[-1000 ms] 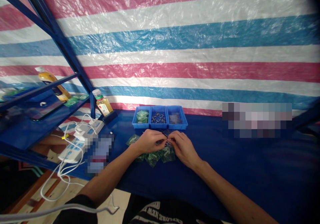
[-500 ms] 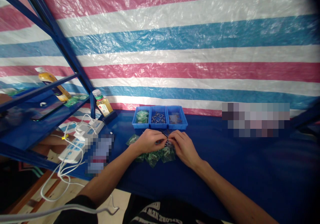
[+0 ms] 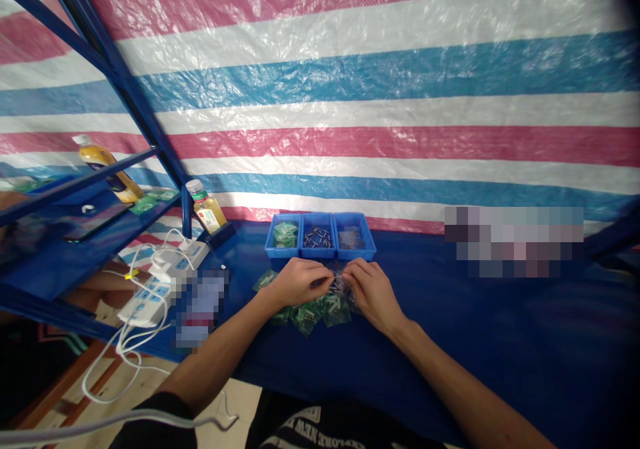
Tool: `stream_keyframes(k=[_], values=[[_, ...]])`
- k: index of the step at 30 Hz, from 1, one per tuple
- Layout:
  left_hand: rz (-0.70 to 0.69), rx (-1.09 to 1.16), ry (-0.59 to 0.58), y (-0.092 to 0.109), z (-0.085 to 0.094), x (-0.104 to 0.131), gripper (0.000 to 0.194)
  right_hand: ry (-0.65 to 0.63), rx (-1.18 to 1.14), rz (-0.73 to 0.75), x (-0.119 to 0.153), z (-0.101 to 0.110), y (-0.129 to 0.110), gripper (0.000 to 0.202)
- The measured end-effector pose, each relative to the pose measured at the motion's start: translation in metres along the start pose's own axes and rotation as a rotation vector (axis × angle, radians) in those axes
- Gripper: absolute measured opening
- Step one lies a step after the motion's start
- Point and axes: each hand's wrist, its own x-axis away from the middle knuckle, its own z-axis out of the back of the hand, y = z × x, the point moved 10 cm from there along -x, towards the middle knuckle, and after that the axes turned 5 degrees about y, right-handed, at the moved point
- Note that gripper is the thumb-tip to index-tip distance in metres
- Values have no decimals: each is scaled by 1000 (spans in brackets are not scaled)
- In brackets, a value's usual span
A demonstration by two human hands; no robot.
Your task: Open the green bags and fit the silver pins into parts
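Observation:
My left hand [image 3: 303, 282] is closed in a pinch over the blue table, its fingertips near some small metal pieces. Just to its right, my right hand [image 3: 371, 291] pinches too, with a little clear plastic near its fingers. What either pinch holds is too small to make out. Below and between the hands lie several green packets [image 3: 305, 317]. Beyond them stand three joined blue bins: the left bin [image 3: 283, 253] holds green packets, the middle bin [image 3: 317, 253] dark metal screws, and the right bin [image 3: 356, 254] clear small bags.
At the left are a white power strip [image 3: 145, 305] with tangled cables, a blurred-out flat object [image 3: 204, 305] and a bottle [image 3: 206, 207] in a dark holder. A blue metal frame [image 3: 131, 105] rises there. Part of another person shows at the far left.
My right hand has moved slightly right, widening the gap between the two hands. My left hand has barely moved.

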Motion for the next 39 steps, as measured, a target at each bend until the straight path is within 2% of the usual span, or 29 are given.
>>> stream_keyframes(k=[6, 9, 11, 14, 16, 19, 22, 25, 29, 32, 35, 39], values=[[19, -5, -8, -3, 1, 1, 21, -3, 43, -29, 0, 0, 4, 30], [49, -3, 11, -7, 1, 2, 22, 38, 36, -75, 0, 6, 11, 31], [150, -14, 57, -19, 4, 3, 24, 71, 19, -104, 1, 11, 14, 31], [435, -24, 140, -53, 10, 11, 29, 73, 5, -113, 1, 13, 14, 31], [585, 2, 151, -72, 10, 19, 32, 47, 5, -96, 1, 10, 9, 32], [647, -3, 115, -86, 8, 25, 47, -2, 5, -66, 1, 3, 2, 33], [576, -76, 39, -85, 6, 24, 40, -15, 15, -62, 2, 0, 1, 33], [404, -113, -68, -69, 1, 17, 25, 1, 31, -61, 1, 3, 1, 33], [251, -113, -163, -51, -3, 13, 20, 0, 32, -54, 1, 3, 1, 31], [221, -110, -208, -48, -5, 13, 17, -58, -8, -19, 2, -3, -3, 25], [223, -147, -228, -50, -6, 15, 16, -164, -52, 88, 5, -12, -18, 19], [241, -168, -207, -50, -7, 14, 19, -322, -58, 244, 13, -24, -44, 31]])
